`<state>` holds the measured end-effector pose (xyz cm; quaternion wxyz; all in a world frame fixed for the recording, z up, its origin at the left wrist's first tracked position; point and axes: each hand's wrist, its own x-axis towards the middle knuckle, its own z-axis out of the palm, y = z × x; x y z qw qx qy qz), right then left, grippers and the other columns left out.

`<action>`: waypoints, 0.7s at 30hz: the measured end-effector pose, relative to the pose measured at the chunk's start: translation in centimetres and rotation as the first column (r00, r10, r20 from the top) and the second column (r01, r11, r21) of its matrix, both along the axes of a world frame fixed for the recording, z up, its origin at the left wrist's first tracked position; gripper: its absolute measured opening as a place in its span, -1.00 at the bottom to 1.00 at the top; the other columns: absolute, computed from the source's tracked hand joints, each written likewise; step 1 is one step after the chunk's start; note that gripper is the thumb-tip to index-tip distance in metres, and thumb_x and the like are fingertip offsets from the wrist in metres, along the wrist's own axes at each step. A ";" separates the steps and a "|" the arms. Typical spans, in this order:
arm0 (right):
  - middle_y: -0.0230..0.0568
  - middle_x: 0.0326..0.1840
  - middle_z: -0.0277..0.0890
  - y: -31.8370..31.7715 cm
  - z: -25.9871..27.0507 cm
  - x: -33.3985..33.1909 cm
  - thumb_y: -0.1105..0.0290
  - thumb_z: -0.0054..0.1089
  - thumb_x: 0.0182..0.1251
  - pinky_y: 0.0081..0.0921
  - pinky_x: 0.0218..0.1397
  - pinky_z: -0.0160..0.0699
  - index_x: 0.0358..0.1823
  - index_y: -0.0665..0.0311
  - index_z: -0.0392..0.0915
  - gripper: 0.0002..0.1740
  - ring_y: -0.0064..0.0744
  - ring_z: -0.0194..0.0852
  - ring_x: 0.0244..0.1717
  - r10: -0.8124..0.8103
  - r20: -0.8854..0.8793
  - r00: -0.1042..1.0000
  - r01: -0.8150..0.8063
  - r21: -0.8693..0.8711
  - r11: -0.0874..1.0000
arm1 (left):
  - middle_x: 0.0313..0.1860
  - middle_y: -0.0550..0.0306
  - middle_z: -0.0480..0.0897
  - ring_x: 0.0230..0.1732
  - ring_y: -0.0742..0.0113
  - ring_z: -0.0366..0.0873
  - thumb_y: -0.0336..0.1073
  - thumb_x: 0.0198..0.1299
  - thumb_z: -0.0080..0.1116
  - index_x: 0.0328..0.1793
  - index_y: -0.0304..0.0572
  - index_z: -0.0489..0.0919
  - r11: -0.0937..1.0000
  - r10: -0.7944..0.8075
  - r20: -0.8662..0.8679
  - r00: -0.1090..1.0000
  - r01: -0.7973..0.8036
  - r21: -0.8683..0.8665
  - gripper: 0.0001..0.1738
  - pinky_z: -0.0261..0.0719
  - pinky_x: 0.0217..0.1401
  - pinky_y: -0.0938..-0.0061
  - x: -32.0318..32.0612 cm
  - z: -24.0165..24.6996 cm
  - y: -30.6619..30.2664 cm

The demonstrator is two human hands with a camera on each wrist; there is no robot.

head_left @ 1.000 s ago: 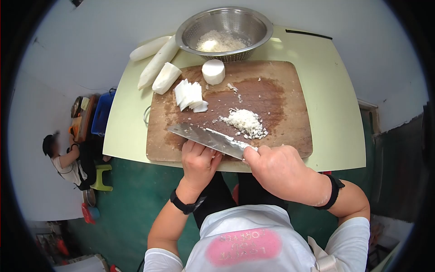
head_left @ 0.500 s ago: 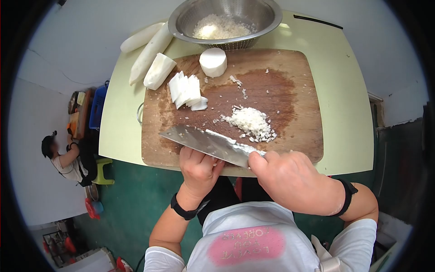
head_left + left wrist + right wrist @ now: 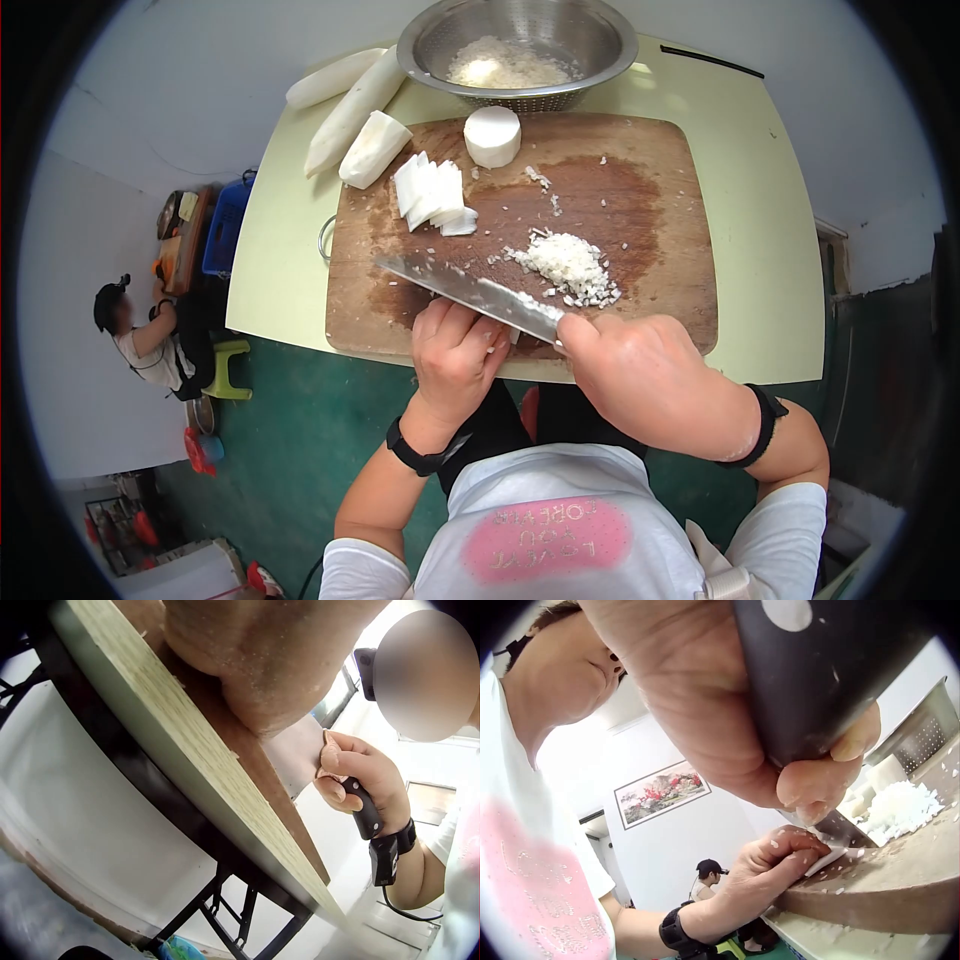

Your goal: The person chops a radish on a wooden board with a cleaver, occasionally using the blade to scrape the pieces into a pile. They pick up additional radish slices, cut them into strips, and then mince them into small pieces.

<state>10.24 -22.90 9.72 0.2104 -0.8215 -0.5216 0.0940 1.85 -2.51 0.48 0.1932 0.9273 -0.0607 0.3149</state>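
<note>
My right hand [image 3: 655, 385] grips the black handle [image 3: 365, 817] of a broad kitchen knife [image 3: 455, 283]. The blade slants across the near part of the wooden cutting board [image 3: 650, 180], with white bits stuck along it. At the board's near edge my left hand [image 3: 455, 355], fingers bent, pinches a thin white radish slice [image 3: 826, 861] close beside the blade. Beyond the knife lies a heap of finely diced radish [image 3: 570, 265]. Farther left on the board are overlapping radish slices [image 3: 430, 192], and behind them stands a short radish chunk [image 3: 492, 137].
A steel colander [image 3: 620, 45] holding chopped white pieces stands behind the board. Whole radishes [image 3: 350, 110] and a cut radish piece [image 3: 375, 150] lie at the back left of the pale table [image 3: 275, 230]. Another person [image 3: 150, 335] sits off to the left.
The knife has moved slightly away from my body, and a white edge of the slice now shows between it and my left hand. The diced heap looks the same.
</note>
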 end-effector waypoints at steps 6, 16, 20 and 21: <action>0.05 -0.56 0.51 -0.2 0.5 -0.8 0.53 0.30 -0.04 -0.17 -0.58 0.55 -0.34 0.39 0.35 -0.72 0.03 0.61 -0.57 -0.019 0.029 0.999 0.021 -0.065 0.998 | -0.22 0.04 0.64 -0.11 -0.06 0.55 -0.44 -0.26 0.44 -0.28 -0.19 0.69 1.000 0.019 -0.045 0.999 -0.018 0.013 -0.70 0.46 -0.03 0.13 -0.3 -0.5 0.1; 0.03 -0.62 0.54 1.6 -0.1 0.5 0.54 0.25 0.02 -0.17 -0.51 0.61 -0.34 0.41 0.37 -0.77 0.02 0.66 -0.52 0.009 -0.025 1.000 -0.010 -0.019 1.000 | -0.21 0.08 0.60 -0.13 0.00 0.55 -0.44 -0.18 0.39 -0.26 -0.16 0.66 1.000 0.015 0.021 1.000 -0.015 0.003 -0.73 0.48 -0.14 0.17 0.3 0.1 0.0; 0.03 -0.62 0.54 1.5 -0.6 0.2 0.55 0.21 0.05 -0.18 -0.49 0.62 -0.34 0.39 0.39 -0.81 0.03 0.66 -0.53 -0.019 0.048 0.999 0.018 0.010 1.000 | -0.18 0.06 0.62 -0.10 -0.02 0.55 -0.46 -0.14 0.39 -0.22 -0.20 0.66 1.000 0.005 0.040 0.999 -0.004 -0.019 -0.73 0.50 -0.11 0.15 0.2 -0.4 0.2; 0.03 -0.62 0.54 1.3 -0.5 0.2 0.56 0.19 0.06 -0.17 -0.48 0.62 -0.34 0.38 0.39 -0.84 0.03 0.66 -0.53 -0.034 0.053 0.998 0.034 0.002 0.999 | -0.18 0.06 0.62 -0.10 -0.02 0.55 -0.46 -0.14 0.39 -0.22 -0.20 0.66 1.000 0.003 0.044 0.999 -0.002 -0.016 -0.73 0.50 -0.11 0.15 0.3 -0.3 0.1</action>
